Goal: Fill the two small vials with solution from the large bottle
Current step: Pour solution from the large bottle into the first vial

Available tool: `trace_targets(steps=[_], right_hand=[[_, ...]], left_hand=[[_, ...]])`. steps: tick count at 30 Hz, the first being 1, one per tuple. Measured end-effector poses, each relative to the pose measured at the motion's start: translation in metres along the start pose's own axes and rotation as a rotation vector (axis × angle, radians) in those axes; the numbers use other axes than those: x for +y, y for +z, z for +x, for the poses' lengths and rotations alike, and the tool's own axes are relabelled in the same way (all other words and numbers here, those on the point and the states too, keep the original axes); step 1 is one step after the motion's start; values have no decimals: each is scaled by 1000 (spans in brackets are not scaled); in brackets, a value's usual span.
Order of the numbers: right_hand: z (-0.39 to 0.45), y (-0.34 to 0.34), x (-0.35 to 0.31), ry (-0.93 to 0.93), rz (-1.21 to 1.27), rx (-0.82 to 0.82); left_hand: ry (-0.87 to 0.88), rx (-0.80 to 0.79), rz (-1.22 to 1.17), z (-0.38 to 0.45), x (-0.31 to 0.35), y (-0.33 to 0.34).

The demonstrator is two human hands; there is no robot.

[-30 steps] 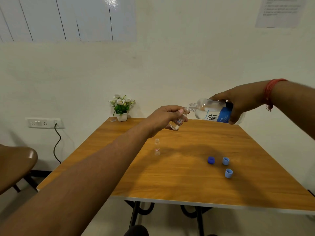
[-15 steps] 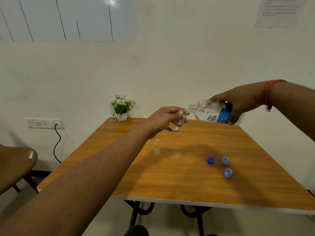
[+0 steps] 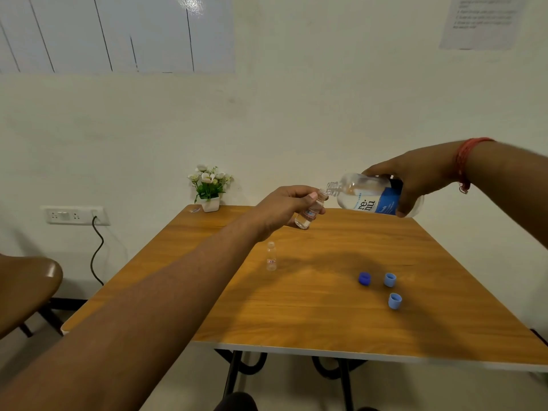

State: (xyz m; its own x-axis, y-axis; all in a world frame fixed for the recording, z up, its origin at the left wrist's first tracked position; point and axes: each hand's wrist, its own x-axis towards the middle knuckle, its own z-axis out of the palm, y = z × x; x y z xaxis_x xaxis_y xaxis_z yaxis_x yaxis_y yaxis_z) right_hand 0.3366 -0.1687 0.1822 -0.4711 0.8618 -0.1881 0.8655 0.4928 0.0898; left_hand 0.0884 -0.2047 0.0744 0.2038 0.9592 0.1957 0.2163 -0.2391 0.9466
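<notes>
My left hand (image 3: 281, 207) holds a small clear vial (image 3: 310, 215) tilted above the table, its mouth up to the right and some liquid at its bottom. My right hand (image 3: 415, 182) grips the large clear bottle (image 3: 367, 195) with a blue and white label, tipped on its side. The bottle's open neck touches the vial's mouth. A second small vial (image 3: 271, 256) stands upright and uncapped on the wooden table (image 3: 296, 307), below my left hand.
Three loose caps lie on the right half of the table: a dark blue cap (image 3: 364, 278) and two light blue caps (image 3: 389, 279), (image 3: 395, 301). A small flower pot (image 3: 210, 188) stands at the back edge. A brown chair (image 3: 26, 289) is at the left.
Both hands have drifted slightly downward with the vial and the bottle, whose mouths stay together. Nothing on the table has moved.
</notes>
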Motion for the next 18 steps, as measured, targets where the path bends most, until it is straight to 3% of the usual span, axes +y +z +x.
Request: trace_targets(steps=[18], right_hand=[[2,3,0,-4,-4,0]], left_hand=[[3,0,-3,-1,-1,1]])
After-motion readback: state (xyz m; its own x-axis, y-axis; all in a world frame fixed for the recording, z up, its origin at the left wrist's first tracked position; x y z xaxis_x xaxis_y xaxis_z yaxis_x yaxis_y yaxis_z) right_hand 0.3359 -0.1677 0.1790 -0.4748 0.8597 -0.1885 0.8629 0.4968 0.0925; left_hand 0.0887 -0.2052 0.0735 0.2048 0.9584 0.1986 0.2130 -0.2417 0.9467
